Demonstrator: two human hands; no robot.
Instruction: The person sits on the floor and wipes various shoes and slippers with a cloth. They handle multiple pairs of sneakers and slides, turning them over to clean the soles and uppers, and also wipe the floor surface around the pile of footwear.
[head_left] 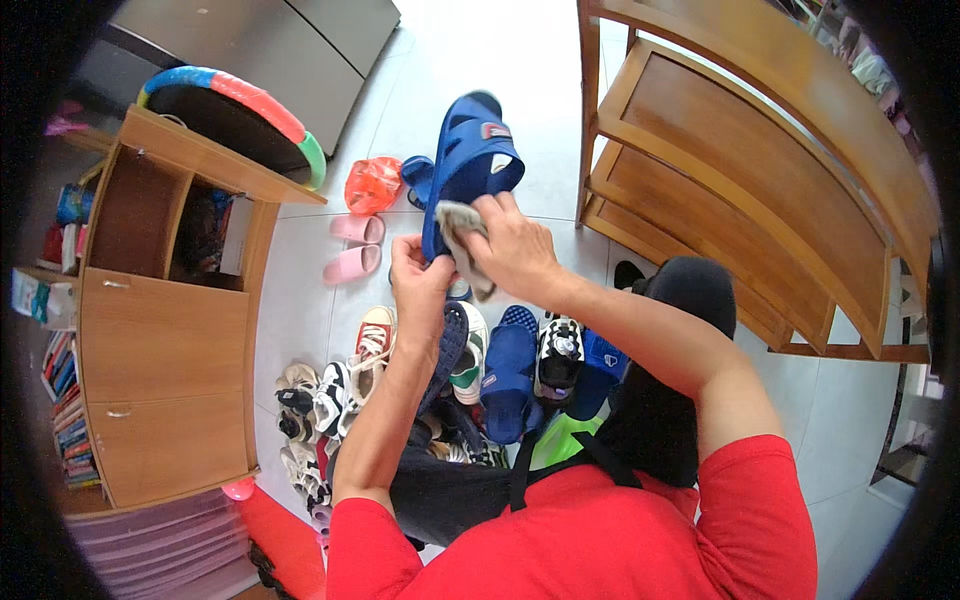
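Observation:
My left hand (422,270) is closed on the lower end of a blue slipper (458,150), which I hold up above the floor with its straps facing upward. My right hand (512,245) grips a greyish cloth (455,225) against the slipper's lower part. Below my hands lie several pieces of footwear: a red canvas shoe (376,330), a white-and-green shoe (468,370), a blue slipper (508,390) and a black-and-white shoe (558,360). Farther off are pink slippers (352,262), a smaller blue slipper (417,178) and an orange-red plastic bag (372,183).
A wooden cabinet (165,340) with books beside it stands at the left, a round colour-rimmed item (230,120) on top. A tiered wooden rack (720,160) fills the upper right. A grey appliance or cupboard (280,50) is at the back. My bent leg (690,300) is at the right.

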